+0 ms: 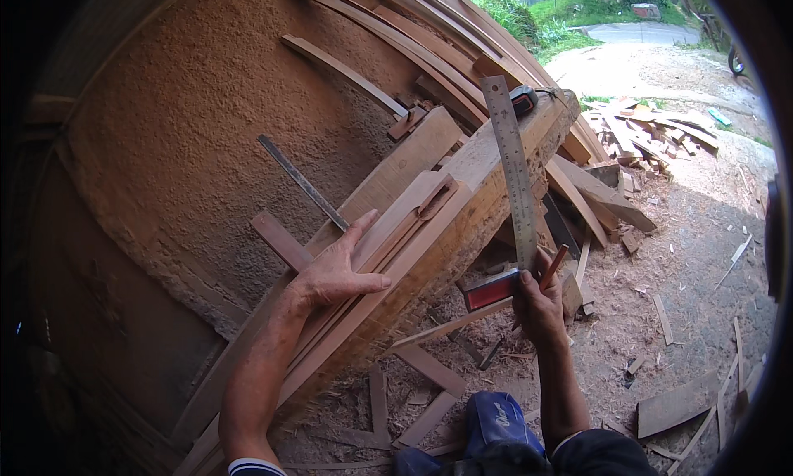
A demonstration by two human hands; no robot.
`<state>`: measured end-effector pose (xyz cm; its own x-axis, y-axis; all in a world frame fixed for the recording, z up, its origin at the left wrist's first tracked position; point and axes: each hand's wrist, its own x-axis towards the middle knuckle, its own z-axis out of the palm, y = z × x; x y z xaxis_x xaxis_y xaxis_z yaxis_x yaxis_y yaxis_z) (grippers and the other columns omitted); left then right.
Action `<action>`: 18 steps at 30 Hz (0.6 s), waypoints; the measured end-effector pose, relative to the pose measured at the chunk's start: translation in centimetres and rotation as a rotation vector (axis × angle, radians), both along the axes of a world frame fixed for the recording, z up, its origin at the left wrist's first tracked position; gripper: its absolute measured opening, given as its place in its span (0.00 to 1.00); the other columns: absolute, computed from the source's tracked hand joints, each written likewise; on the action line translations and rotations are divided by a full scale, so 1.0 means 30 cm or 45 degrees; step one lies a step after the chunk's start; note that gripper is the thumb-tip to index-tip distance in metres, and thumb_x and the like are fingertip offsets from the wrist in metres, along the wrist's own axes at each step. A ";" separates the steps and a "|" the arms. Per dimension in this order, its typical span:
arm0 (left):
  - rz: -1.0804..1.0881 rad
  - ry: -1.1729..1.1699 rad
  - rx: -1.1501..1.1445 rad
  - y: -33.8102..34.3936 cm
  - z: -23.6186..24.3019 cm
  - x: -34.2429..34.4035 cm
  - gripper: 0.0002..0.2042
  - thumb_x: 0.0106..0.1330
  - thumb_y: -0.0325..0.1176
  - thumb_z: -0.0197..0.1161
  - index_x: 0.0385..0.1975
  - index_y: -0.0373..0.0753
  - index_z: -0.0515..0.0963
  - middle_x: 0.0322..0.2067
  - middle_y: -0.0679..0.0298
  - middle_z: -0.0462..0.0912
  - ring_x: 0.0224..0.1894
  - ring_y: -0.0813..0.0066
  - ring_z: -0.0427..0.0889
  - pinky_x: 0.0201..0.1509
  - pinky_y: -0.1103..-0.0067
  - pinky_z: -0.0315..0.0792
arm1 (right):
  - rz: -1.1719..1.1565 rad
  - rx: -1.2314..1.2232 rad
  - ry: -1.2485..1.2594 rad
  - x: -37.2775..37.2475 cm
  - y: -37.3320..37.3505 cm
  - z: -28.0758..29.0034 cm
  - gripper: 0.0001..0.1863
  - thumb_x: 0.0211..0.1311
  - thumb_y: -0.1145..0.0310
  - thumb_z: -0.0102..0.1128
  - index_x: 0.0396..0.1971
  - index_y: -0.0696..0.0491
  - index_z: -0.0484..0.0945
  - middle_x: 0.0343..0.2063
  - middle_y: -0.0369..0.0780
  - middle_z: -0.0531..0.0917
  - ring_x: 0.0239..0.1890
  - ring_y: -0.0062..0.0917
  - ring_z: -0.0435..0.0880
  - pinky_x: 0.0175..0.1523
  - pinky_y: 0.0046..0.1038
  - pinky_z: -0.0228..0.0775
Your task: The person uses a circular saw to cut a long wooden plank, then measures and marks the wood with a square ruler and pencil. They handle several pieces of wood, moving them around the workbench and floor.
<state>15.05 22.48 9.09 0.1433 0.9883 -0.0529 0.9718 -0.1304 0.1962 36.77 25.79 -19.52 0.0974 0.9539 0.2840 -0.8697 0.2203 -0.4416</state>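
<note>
My left hand [343, 269] lies on a long reddish-brown wooden piece [395, 220] with a notch near its far end. Its thumb and forefinger are spread apart; the other fingers are partly hidden. The wooden piece rests with other lengths of wood on a thick, rough beam [471, 228]. To the right of the beam, my right hand [541, 307] is closed around a try square [514, 179], which has a ruled metal blade pointing up and a stock with a red face. A reddish pencil [554, 266] sticks up from the same hand.
A tape measure [524, 101] sits at the beam's far end. Beyond my left hand, a dark metal strip [299, 179] and a short wooden block [281, 241] jut out. Long boards [396, 42] lean against the earthen wall [190, 146]. Offcuts [640, 133] and shavings litter the ground.
</note>
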 end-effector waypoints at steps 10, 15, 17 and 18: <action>0.022 -0.053 -0.016 -0.029 0.004 0.050 0.57 0.44 0.45 0.75 0.77 0.44 0.49 0.72 0.44 0.57 0.73 0.47 0.60 0.77 0.59 0.56 | 0.081 0.062 -0.057 0.011 -0.003 0.009 0.29 0.73 0.64 0.60 0.70 0.55 0.64 0.26 0.27 0.73 0.19 0.08 0.65 0.23 0.15 0.54; 0.043 -0.025 -0.032 -0.048 0.002 0.061 0.56 0.45 0.46 0.74 0.77 0.43 0.50 0.72 0.44 0.57 0.73 0.46 0.60 0.76 0.58 0.57 | 0.055 0.133 -0.152 0.019 0.009 0.039 0.30 0.73 0.64 0.61 0.70 0.55 0.64 0.29 0.28 0.75 0.22 0.08 0.67 0.25 0.14 0.56; 0.022 0.006 -0.037 -0.043 0.003 0.066 0.56 0.46 0.47 0.75 0.77 0.45 0.49 0.72 0.43 0.58 0.73 0.46 0.61 0.76 0.58 0.58 | 0.040 0.180 -0.220 0.015 0.028 0.068 0.30 0.72 0.64 0.61 0.69 0.55 0.64 0.28 0.27 0.74 0.21 0.08 0.66 0.24 0.14 0.55; 0.049 0.033 -0.039 -0.042 0.002 0.070 0.56 0.47 0.47 0.75 0.78 0.46 0.48 0.72 0.42 0.59 0.73 0.46 0.62 0.76 0.59 0.59 | 0.043 0.215 -0.265 0.013 0.040 0.084 0.30 0.72 0.64 0.61 0.69 0.55 0.65 0.29 0.27 0.74 0.21 0.08 0.66 0.25 0.15 0.56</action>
<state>17.15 21.22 9.15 0.1031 0.9909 -0.0865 0.9809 -0.0868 0.1742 37.15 26.99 -17.02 -0.0105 0.8931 0.4497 -0.7720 0.2786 -0.5713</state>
